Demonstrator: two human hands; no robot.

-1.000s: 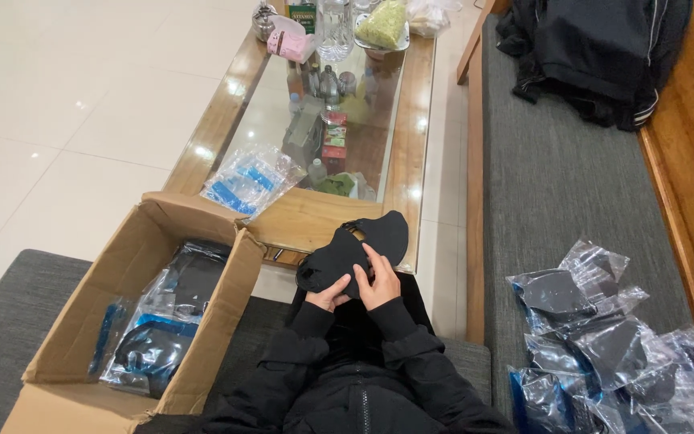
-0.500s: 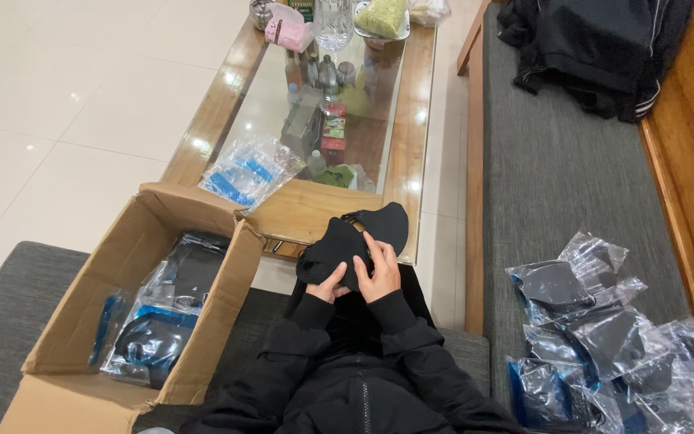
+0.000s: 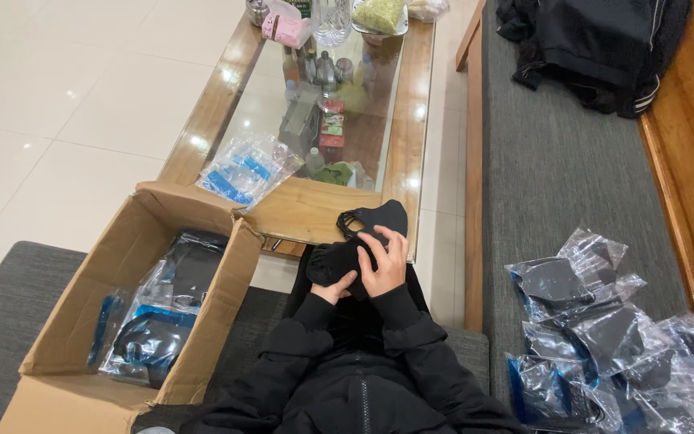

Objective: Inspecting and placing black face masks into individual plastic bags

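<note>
I am looking at a black fabric mask (image 3: 363, 239) just below the middle of the frame, over the near edge of the table (image 3: 303, 210). My right hand (image 3: 385, 261) is lying on it with fingers (image 3: 399, 240) curled over the cloth; my left hand (image 3: 337, 287) is pinching its lower edge. It looks light, soft and floppy, so I judge gripping the edges or ear loops best.

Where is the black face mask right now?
In the head view, the black face mask is at centre, held by both the left hand and right hand, just in front of the wooden table edge, right of the cardboard box.
</note>
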